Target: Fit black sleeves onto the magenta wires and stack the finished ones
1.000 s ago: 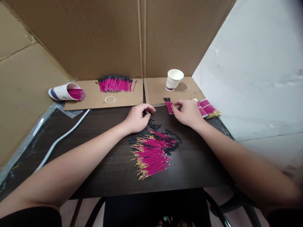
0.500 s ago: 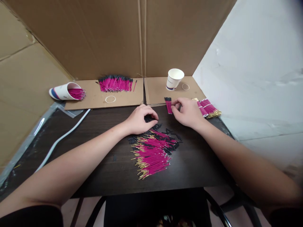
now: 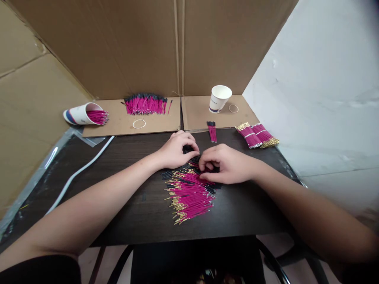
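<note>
A pile of thin magenta wire pieces with gold and silver ends lies on the dark table, with loose black sleeves along its far side. My left hand rests at the far edge of the pile. Its thumb and index fingertips come together over black sleeves, and what they pinch is too small to make out. Close on its right, my right hand is curled over the upper right of the pile, fingertips drawn together. Anything in those fingers is hidden. Farther back lies a small row of black-capped magenta pieces, touched by neither hand.
Banded magenta bundles lie at the right. A paper cup stands on the cardboard strip beside a rubber band. At the left are a tipped cup, a black-capped heap, another band and a white cable.
My right hand has moved from the small black-capped row down and left to the pile, leaving that row lying in place. My left hand has stayed nearly still.
</note>
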`<state>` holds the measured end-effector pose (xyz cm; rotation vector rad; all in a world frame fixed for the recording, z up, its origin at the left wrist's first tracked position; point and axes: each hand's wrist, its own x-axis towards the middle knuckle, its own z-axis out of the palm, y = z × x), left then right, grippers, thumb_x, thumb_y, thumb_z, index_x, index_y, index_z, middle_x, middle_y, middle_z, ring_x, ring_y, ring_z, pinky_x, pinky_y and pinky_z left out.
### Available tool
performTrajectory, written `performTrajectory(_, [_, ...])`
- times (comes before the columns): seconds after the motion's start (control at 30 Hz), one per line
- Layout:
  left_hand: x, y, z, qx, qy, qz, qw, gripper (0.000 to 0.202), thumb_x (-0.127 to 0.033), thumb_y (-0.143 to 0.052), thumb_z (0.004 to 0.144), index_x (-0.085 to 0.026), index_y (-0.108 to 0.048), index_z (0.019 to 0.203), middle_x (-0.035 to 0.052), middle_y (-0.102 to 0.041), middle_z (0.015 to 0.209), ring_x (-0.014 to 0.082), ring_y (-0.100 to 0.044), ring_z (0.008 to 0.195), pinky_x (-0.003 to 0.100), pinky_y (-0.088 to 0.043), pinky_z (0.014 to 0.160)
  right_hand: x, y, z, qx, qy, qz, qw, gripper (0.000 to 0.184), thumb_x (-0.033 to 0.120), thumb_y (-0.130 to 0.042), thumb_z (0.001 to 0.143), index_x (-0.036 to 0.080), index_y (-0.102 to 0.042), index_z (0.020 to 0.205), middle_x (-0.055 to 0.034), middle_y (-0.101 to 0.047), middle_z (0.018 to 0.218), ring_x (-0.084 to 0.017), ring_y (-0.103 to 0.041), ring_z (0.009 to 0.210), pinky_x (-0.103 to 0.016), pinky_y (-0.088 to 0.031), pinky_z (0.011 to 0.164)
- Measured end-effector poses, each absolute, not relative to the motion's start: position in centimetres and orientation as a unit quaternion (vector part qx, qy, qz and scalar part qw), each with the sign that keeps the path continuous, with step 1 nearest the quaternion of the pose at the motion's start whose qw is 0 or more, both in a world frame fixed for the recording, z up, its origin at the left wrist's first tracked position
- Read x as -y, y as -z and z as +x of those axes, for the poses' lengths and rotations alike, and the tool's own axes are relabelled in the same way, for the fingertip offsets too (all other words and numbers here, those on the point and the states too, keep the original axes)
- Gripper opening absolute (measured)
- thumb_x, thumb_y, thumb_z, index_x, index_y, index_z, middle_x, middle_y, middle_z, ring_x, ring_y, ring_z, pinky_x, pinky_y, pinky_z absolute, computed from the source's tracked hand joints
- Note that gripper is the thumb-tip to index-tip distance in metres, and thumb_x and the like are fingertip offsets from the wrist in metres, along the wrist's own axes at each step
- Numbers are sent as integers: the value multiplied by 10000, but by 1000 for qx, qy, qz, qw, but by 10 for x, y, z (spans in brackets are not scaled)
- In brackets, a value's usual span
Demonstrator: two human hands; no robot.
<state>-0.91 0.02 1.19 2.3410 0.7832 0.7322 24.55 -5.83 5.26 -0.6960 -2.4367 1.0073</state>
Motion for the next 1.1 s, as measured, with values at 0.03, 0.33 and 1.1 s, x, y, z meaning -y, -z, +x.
performTrajectory(0.03, [0,-12,-9,-295,-269,874,276,78,-161,-862,1005,-225,-855,963,73,-765,1123,324,-662,1154,538,-476,1122,60,-52,244,875,-365,-248,199,185,290,-836,1028,176,-749,912,2,-642,823,-152,-574,693,-310,-422,650])
performTrajectory(0.33, [2,-12,-8,-287,-259,884,263,122,-127,-795,1045,-206,-780,953,79,-743,1186,324,-635,1195,549,-465,1153,67,-46,239,895,-325,-256,166,91,159,-788,1016,161,-753,932,-6,-676,863,-157,-580,728,-315,-403,677])
performTrajectory(1.1, [-3,-6,-6,-349,-329,817,321,111,-207,-623,1100,-202,-699,1020,74,-786,1026,278,-709,982,448,-543,957,61,-53,245,774,-480,-278,305,127,221,-696,1112,176,-687,993,-20,-718,826,-130,-580,649,-279,-453,587])
